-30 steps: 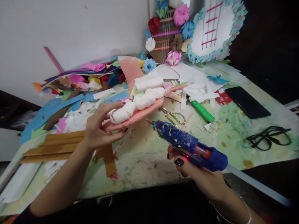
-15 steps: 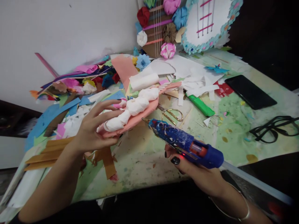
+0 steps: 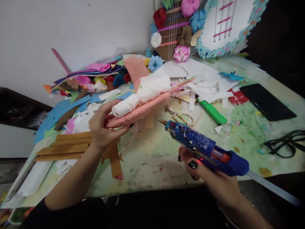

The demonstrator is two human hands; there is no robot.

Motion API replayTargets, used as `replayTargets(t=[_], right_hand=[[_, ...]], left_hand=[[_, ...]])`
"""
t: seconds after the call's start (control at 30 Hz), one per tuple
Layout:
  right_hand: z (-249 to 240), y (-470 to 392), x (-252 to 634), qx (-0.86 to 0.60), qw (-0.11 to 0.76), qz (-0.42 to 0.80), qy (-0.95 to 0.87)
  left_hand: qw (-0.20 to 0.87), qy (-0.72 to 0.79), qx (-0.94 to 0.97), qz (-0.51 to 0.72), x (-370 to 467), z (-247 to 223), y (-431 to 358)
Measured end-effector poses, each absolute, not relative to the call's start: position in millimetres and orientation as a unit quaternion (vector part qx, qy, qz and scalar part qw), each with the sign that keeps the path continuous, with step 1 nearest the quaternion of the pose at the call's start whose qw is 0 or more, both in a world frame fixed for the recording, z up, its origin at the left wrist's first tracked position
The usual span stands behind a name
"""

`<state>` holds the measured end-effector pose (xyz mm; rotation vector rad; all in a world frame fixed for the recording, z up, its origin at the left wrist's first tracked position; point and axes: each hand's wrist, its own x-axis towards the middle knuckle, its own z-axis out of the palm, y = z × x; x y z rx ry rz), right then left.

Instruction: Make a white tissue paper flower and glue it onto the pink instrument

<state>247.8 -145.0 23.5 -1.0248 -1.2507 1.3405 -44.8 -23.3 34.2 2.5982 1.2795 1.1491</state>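
My left hand (image 3: 102, 124) is closed around the near end of a flat pink paper-covered piece (image 3: 140, 113), held tilted above the table. Along its upper face sit white crumpled paper rolls (image 3: 125, 106) in a row, and a thin neck sticks out at its far end. In my right hand (image 3: 205, 173) is a blue hot glue gun (image 3: 193, 140), its red light lit and a long glue stick coming out of the back. The gun's nozzle points up and left and stands apart from the pink piece. Gold-handled scissors (image 3: 182, 118) lie just beyond the nozzle.
Paper scraps and brown folded strips (image 3: 64, 146) cover the left of the table. A green paper roll (image 3: 212, 111), a black phone (image 3: 268, 101) and glasses (image 3: 283, 144) lie at right. A flower-decorated stringed piece (image 3: 173, 30) and a blue-edged white one (image 3: 231, 28) stand behind.
The pink piece is lifted and turned, showing more of its side edge. The glue gun's nozzle has drawn away from that edge. The whole view has shifted slightly.
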Motion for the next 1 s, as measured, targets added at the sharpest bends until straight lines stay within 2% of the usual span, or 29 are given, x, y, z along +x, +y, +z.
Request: replayTargets(t=[0.1,0.27,0.47,0.63,0.8,1.0], right_hand=[[22,-146,248,-0.432,0.507,0.532,-0.523],[18,-151,248,-0.436,0.526,0.52,-0.513],[21,-165,249,-0.442,0.564,0.508,-0.478],[31,-170,251,-0.439,0.616,0.491,-0.432],[25,-172,263,-0.483,0.628,0.426,-0.437],[17,-179,271,-0.54,0.605,0.368,-0.454]], left_hand=[[0.013,0.418,0.786,0.456,-41,27,-22],[-0.01,0.433,0.775,0.46,-30,27,-22],[-0.089,0.364,0.804,0.462,-2,32,-26],[-0.113,0.324,0.817,0.464,17,40,-19],[-0.161,0.285,0.83,0.452,15,34,-16],[-0.139,0.309,0.826,0.451,-5,22,-16]])
